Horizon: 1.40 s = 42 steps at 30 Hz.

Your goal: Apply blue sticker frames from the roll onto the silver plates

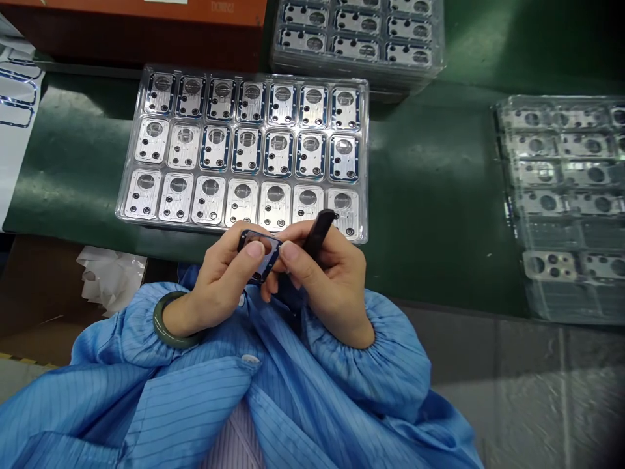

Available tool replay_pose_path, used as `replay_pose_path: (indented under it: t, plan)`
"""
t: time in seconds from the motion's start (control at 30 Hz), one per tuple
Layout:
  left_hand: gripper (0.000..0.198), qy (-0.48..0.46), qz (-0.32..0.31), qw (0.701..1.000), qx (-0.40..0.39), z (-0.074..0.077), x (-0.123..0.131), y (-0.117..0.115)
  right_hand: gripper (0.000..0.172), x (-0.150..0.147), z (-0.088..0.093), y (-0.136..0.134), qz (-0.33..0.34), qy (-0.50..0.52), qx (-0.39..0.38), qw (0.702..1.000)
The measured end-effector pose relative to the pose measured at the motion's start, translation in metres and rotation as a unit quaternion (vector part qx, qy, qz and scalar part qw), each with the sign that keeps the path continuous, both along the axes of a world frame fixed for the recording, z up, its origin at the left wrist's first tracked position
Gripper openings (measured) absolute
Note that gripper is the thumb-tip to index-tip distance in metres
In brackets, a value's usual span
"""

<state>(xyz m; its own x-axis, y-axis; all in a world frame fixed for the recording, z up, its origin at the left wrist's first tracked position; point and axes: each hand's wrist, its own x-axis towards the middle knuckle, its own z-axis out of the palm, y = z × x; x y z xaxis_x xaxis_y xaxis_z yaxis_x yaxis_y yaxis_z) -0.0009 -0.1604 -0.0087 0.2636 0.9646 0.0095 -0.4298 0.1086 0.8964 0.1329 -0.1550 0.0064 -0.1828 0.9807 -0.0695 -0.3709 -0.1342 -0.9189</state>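
Pinching plate (268, 262) | left grip (219, 280) closed | right grip (334, 283) closed, black tool (320, 230)

Cannot read any word for certain. Beyond the tray of metal plates (364, 189), on the orange-red box (122, 36), carries faint lettering (222, 8), perhaps upside down; farther beyond that tray, shows a white label (166, 1), cut off and unreadable.

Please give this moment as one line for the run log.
left hand: holds blue-edged plate | right hand: holds black tool beside it | tray ahead: silver plates, some blue-edged
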Motion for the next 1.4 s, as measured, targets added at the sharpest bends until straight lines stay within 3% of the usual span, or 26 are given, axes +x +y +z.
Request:
replay_pose_path:
  t: [0.37,0.5,0.63,0.7,0.77,0.83,0.97,1.23,1.4]
  plan:
    - [0.028,0.001,0.020,1.000,-0.007,-0.001,0.003,0.001,0.009,0.001,-0.005,-0.001,0.004,0.005,0.008,1.000]
    - [0.028,0.006,0.017,1.000,-0.022,0.002,0.003,0.001,0.020,0.007,-0.008,0.003,-0.109,-0.048,0.051,0.992]
    - [0.024,0.013,0.004,1.000,-0.018,0.004,0.003,0.001,0.038,0.010,-0.002,0.008,-0.246,-0.098,0.119,0.957]
    - [0.023,0.019,-0.002,1.000,-0.020,0.005,0.003,0.000,0.036,0.009,0.002,0.008,-0.285,-0.107,0.143,0.942]
    - [0.023,0.025,-0.006,0.999,-0.023,0.005,0.003,0.000,0.024,0.007,0.004,0.007,-0.305,-0.109,0.174,0.930]
    - [0.022,0.029,-0.005,0.999,-0.024,0.006,0.003,-0.001,0.014,0.006,0.001,0.004,-0.309,-0.113,0.229,0.916]
    - [0.021,0.028,0.000,0.999,-0.025,0.007,0.004,-0.001,0.022,0.006,-0.009,0.001,-0.285,-0.149,0.316,0.893]
    - [0.019,0.025,0.007,0.999,-0.021,0.006,0.005,-0.002,0.029,0.013,-0.020,0.004,-0.273,-0.188,0.383,0.862]
    - [0.020,0.036,0.013,0.999,-0.038,0.006,0.006,-0.001,0.025,0.013,-0.020,0.005,-0.270,-0.232,0.378,0.854]
